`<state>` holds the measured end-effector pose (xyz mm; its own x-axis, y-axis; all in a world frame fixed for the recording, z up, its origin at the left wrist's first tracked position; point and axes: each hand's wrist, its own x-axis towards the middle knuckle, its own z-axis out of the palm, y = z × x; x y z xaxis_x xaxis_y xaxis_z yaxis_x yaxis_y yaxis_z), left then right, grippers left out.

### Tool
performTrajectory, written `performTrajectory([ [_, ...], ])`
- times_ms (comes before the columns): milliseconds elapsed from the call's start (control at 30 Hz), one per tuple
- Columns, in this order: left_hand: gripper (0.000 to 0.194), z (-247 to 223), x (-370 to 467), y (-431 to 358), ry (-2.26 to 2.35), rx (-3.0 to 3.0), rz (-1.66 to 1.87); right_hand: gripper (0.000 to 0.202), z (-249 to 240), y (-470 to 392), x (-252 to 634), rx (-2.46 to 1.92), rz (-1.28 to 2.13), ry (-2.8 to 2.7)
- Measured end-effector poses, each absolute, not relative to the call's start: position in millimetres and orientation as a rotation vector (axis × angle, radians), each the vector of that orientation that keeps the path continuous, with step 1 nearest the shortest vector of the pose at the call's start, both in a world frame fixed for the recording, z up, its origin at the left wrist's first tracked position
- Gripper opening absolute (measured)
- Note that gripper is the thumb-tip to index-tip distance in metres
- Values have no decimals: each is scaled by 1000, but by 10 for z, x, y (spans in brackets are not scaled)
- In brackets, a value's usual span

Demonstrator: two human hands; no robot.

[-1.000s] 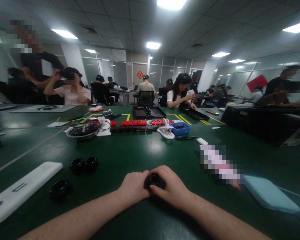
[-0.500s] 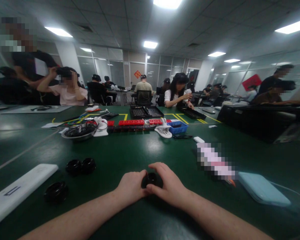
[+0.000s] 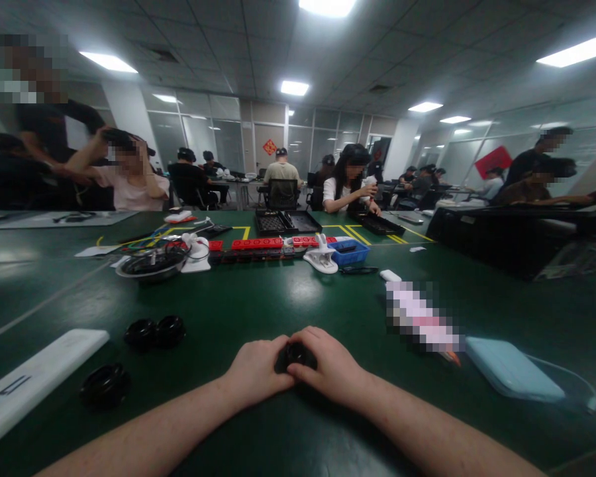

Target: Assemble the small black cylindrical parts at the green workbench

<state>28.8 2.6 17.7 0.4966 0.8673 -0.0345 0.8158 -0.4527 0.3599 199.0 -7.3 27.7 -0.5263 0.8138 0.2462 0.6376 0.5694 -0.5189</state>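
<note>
Both hands are down on the green table [image 3: 288, 298], wrapped around one small black round part [image 3: 296, 354]. The left hand [image 3: 258, 371] cups it from the left and the right hand [image 3: 330, 368] covers it from the right and over the top, fingers curled tight on it, so only a bit of the black piece peeks out between the two thumbs. It sits right on the tabletop, in the squeeze between both palms, so this is a closed two-handed hold.

Off to the left of that grip there's a pair of black rings [image 3: 155, 331] lying side by side and touching each other, and nearer the person, further left, another single black ring [image 3: 104, 386] on its own. Past those, way out left, a long white flat device [image 3: 30, 384] lies at an angle.

To the right of the hands, well apart, lies a light blue flat case [image 3: 511, 377].

Beyond the grip, far across the table, there's a metal bowl [image 3: 151, 264] with black cable in it, a row of red blocks [image 3: 258, 244], a white clip thing [image 3: 320, 260] and a small blue tray [image 3: 350, 253]. Other people sit at the far side working on their own stuff.
</note>
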Motion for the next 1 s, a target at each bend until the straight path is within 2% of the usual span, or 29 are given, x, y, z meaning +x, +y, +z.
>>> performTrajectory([
  [200, 28, 148, 278, 45, 1414, 2424, 205, 35, 266, -71, 2005, -1125, 526, -2351],
  [733, 32, 175, 307, 21, 1473, 2430, 170, 30, 260, -43, 2062, -886, 503, -2359],
  [833, 34, 167, 313, 21, 1512, 2432, 159, 35, 226, -26, 2085, -877, 467, -2262],
  [1000, 34, 174, 321, -17, 1580, 2409, 191, 33, 475, -107, 2108, -798, 365, -2094],
])
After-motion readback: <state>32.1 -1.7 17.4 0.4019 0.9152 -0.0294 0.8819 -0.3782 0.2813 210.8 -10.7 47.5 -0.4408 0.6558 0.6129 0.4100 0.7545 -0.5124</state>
